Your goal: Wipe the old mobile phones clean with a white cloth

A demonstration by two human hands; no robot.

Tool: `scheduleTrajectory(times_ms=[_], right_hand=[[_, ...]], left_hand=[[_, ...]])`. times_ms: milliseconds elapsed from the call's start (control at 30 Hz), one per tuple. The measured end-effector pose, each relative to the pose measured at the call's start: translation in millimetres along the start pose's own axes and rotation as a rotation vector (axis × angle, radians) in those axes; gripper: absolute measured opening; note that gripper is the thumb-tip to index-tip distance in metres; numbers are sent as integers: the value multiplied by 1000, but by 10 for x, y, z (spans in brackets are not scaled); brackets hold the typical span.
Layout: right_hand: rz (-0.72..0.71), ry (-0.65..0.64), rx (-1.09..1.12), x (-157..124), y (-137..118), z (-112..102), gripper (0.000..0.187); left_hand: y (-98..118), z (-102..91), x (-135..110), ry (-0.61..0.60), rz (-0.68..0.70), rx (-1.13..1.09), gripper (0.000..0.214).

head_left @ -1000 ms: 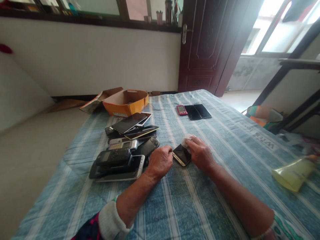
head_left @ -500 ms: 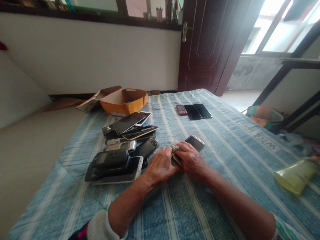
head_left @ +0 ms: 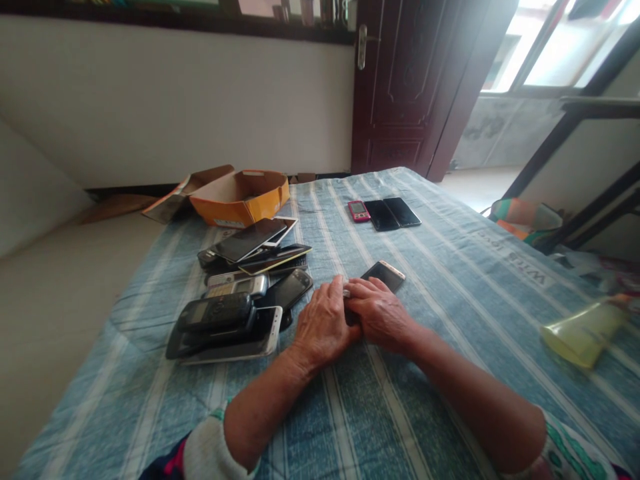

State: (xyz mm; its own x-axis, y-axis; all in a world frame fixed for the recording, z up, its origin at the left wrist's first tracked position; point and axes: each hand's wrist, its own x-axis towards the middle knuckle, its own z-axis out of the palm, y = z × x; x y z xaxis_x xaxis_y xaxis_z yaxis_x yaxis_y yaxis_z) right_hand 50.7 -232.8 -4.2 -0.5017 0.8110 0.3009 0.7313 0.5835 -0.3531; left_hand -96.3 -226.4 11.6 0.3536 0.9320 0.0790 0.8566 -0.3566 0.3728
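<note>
Close together over the bed-like striped cloth, my left hand (head_left: pixel 324 321) and my right hand (head_left: pixel 379 312) meet around a dark mobile phone (head_left: pixel 352 318). Most of it is hidden by my fingers. My left hand is closed on its side. A small white tissue (head_left: pixel 346 293) peeks out under my right fingers, pressed against the phone. Just beyond my right hand lies a smartphone (head_left: pixel 393 277) with a pale gold edge, partly covered. Left of my left hand is a loose pile of phones, including a black keypad phone (head_left: pixel 215 312) and a silver one (head_left: pixel 240 287).
An open orange box (head_left: pixel 240 200) sits behind the pile. Farther back lie a red phone (head_left: pixel 359 211) and two black smartphones (head_left: pixel 393 213). A yellow translucent container (head_left: pixel 583 333) is at the right. Blue striped cloth (head_left: pixel 450 400) covers the surface.
My right fingers have shifted over the tissue, so less of it and of the held phone shows. The whole view has tilted slightly; the other phones lie as before.
</note>
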Motion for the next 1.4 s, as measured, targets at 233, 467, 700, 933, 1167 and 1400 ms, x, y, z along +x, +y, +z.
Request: scheduleTrajectory(times_ms=[233, 467, 700, 933, 1167, 1400], right_hand=[[94, 37, -45, -27, 150, -66, 30], [94, 177, -22, -61, 268, -12, 33], [-50, 117, 59, -27, 68, 85, 28], [0, 120, 21, 25, 83, 70, 25], [145, 178, -55, 8, 238, -14, 30], [104, 196, -1, -3, 179, 20, 36]], left_hand=[[3, 20, 16, 29, 30, 9, 64], [-57, 77, 47, 67, 60, -8, 74], [-155, 137, 81, 73, 85, -61, 83], [-154, 135, 88, 90, 97, -78, 74], [-150, 130, 86, 103, 96, -89, 67], [-167, 155, 108, 106, 100, -91, 66]])
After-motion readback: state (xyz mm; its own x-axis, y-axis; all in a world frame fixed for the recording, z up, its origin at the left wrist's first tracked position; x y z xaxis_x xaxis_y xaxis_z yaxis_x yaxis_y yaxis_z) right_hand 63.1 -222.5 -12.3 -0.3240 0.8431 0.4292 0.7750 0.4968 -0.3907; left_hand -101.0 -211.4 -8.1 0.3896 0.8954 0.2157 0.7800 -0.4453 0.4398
